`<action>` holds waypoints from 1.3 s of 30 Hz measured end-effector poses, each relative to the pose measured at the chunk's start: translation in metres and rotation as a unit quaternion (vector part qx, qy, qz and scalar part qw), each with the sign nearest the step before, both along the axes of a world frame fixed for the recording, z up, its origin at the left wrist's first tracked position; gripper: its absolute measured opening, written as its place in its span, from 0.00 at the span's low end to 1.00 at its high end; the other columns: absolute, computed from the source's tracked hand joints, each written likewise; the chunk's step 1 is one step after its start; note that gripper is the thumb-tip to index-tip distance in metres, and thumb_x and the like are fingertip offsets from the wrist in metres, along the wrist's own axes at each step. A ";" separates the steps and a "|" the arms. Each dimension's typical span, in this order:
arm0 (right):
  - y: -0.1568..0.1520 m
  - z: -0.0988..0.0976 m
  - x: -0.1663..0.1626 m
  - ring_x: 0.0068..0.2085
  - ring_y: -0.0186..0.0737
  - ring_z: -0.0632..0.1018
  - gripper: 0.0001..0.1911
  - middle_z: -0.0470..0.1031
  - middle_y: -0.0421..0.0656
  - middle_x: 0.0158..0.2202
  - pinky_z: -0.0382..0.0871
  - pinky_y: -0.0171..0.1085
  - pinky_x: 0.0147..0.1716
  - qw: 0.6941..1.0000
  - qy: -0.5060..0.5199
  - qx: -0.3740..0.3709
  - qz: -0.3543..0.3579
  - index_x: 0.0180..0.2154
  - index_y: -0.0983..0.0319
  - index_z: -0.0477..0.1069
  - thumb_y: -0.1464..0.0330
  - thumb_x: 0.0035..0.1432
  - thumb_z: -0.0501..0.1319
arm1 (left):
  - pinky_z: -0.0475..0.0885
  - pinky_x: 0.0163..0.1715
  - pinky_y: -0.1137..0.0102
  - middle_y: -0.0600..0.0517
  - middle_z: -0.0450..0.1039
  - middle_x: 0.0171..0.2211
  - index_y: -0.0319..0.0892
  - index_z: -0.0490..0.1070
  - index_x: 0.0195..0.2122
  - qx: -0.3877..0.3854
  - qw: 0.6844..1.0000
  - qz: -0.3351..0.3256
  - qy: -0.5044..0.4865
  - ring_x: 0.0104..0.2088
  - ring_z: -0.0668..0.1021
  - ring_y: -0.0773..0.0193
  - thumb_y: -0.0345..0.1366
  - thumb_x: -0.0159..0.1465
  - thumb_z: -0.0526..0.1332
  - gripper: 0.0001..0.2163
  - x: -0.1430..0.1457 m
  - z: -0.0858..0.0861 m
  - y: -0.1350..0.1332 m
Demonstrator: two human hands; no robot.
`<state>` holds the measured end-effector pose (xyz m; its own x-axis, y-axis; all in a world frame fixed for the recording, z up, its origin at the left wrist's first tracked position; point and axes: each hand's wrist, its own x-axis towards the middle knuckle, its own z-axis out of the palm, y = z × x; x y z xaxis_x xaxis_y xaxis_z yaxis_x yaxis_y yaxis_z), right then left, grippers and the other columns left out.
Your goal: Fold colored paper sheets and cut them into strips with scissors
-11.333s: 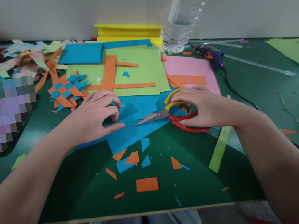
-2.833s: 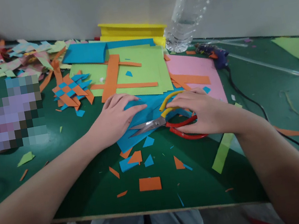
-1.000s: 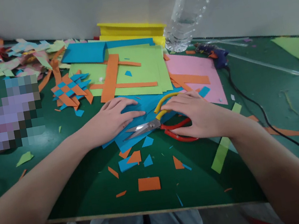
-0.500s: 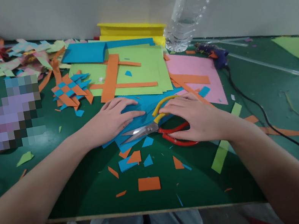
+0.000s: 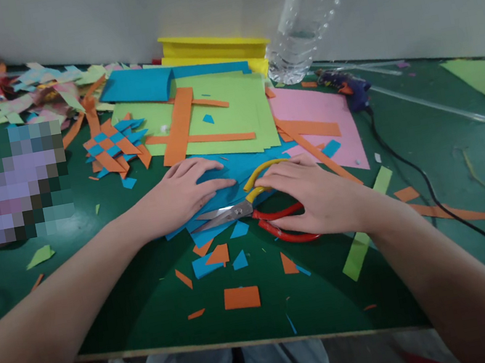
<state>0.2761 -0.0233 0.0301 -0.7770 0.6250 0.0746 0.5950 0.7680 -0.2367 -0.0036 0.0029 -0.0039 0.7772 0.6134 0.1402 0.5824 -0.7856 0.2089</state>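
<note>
My left hand (image 5: 188, 192) lies palm down with its fingers stretched out, resting on blue paper (image 5: 246, 165). Held in my right hand (image 5: 315, 194) is a pair of scissors (image 5: 242, 210) with yellow and red handles; the fingers are at the handle loops. Its blades point left, a little apart, over the blue paper just below my left hand. Part of the blue paper is hidden under both hands. Above my left hand sits an orange and blue woven paper piece (image 5: 111, 145) with loose strip ends.
Green sheets (image 5: 232, 121) with orange strips lie behind my hands, beside a pink sheet (image 5: 313, 100). A plastic bottle (image 5: 307, 13) stands at the back. Paper scraps (image 5: 242, 298) are scattered near the front edge. A black cable (image 5: 431, 186) runs along the right.
My right hand and the scissors have shifted slightly left and down. My left hand has stayed where it was on the blue paper.
</note>
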 end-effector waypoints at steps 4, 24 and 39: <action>-0.001 0.001 0.000 0.52 0.54 0.74 0.21 0.75 0.52 0.51 0.64 0.53 0.52 1.000 0.004 -0.003 0.005 0.52 0.61 0.69 0.60 0.59 0.60 | 0.61 0.59 0.52 0.47 0.61 0.62 0.53 0.66 0.61 0.001 1.000 0.001 -0.009 0.63 0.62 0.51 0.36 0.74 0.47 0.18 0.000 -0.001 0.000; -0.004 0.004 -0.006 0.49 0.53 0.76 0.19 0.76 0.50 0.48 0.64 0.50 0.50 1.000 0.003 0.004 -0.003 0.48 0.60 0.71 0.57 0.58 0.60 | 0.60 0.60 0.54 0.48 0.61 0.62 0.53 0.66 0.61 -0.002 1.000 0.007 -0.001 0.63 0.62 0.53 0.35 0.73 0.47 0.18 0.001 0.001 -0.002; -0.001 0.004 0.001 0.53 0.52 0.75 0.20 0.77 0.48 0.49 0.64 0.49 0.51 1.000 0.012 0.011 -0.019 0.49 0.59 0.71 0.58 0.57 0.61 | 0.60 0.60 0.54 0.48 0.61 0.61 0.53 0.66 0.60 -0.013 1.000 0.005 -0.012 0.62 0.62 0.54 0.35 0.73 0.47 0.17 0.000 0.001 0.000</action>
<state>0.2775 -0.0244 0.0341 -0.7504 0.6525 0.1060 0.6188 0.7498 -0.2344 -0.0040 0.0025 -0.0032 0.7674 0.6253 0.1416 0.5853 -0.7734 0.2434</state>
